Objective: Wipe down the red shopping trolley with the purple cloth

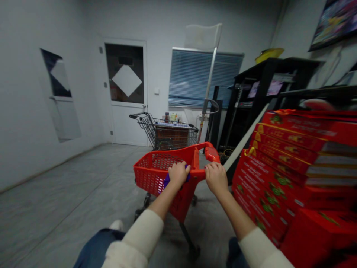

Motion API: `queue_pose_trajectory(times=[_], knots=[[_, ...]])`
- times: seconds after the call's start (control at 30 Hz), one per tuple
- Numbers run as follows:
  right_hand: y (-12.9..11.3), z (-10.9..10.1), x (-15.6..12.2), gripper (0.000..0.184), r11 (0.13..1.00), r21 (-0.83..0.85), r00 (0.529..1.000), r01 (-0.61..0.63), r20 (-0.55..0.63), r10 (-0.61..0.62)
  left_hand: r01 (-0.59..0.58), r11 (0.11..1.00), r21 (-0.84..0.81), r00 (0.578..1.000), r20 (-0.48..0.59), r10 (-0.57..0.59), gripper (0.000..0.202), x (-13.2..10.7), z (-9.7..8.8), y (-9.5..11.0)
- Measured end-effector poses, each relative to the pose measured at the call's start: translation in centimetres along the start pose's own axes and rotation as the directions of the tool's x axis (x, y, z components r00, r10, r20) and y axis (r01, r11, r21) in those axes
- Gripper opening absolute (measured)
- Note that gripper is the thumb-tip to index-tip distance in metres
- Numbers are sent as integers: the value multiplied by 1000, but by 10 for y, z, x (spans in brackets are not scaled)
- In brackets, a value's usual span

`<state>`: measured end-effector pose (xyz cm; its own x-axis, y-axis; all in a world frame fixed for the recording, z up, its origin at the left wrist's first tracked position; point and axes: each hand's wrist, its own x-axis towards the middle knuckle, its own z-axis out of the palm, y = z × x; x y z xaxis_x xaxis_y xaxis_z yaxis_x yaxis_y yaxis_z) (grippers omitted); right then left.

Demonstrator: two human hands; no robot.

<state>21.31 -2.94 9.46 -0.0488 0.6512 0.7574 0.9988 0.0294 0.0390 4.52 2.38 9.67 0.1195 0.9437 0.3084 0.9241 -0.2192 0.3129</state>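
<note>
A small red plastic shopping cart (164,175) with a mesh basket stands in front of me on black wheels. My left hand (178,174) is closed over the cart's near edge and a purple object (166,181), most of which it hides. I cannot tell whether that hand holds the purple object, the handle, or both. My right hand (216,178) grips the red handle (202,174) at the cart's right side. The basket's interior is partly hidden by my hands and the rim.
Stacked red printed boxes (281,163) fill the right side, close to my right arm. A wire shopping cart (164,132) stands ahead near a white door (125,123). A black shelf unit (259,100) and a tall pole (209,82) stand at the back right. Grey floor (69,186) spreads left.
</note>
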Motion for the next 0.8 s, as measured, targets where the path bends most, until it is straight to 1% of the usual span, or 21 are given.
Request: queue_pose_trajectory(times=[0.07,0.1,0.17,0.23,0.27,0.4,0.47,0.57,0.67,0.73,0.8], knots=[[-6,-1,-2,31,1000,-9,1000,-11,-7,11,-59,998,-13,998,-28,59,43,-4,-2,18],[-8,-2,-3,32,1000,-18,1000,-22,-12,22,-83,996,-18,996,-43,82,43,-6,-3,23],[-13,-2,-4,32,998,-39,999,-46,-25,45,-114,993,-27,992,-65,112,42,-7,-5,23],[-19,-2,-6,32,997,-55,997,-62,-38,60,-112,993,-36,992,-63,110,42,-6,-6,12],[-22,-2,-6,32,996,-58,997,-70,-44,68,-93,995,-37,994,-54,91,42,-4,-6,4],[-38,-3,-6,29,994,-52,994,-95,-55,92,45,999,-27,999,-17,-45,41,5,-9,-28],[-46,-3,-6,28,994,-47,993,-97,-66,94,79,997,-22,997,-14,-79,40,8,-10,-35],[-57,-1,-7,28,994,-41,991,-102,-88,98,52,998,-20,998,-26,-53,40,6,-13,-28],[-64,-2,-7,30,995,-12,992,-98,-80,97,-51,998,-24,997,-54,50,40,0,-16,-14],[-62,-4,-6,30,996,33,994,-84,-63,86,-99,995,-28,993,-67,97,40,-2,-17,-8],[-52,-5,-4,32,993,101,997,-59,-38,63,-110,993,-44,992,-63,107,41,-2,-17,-9]])
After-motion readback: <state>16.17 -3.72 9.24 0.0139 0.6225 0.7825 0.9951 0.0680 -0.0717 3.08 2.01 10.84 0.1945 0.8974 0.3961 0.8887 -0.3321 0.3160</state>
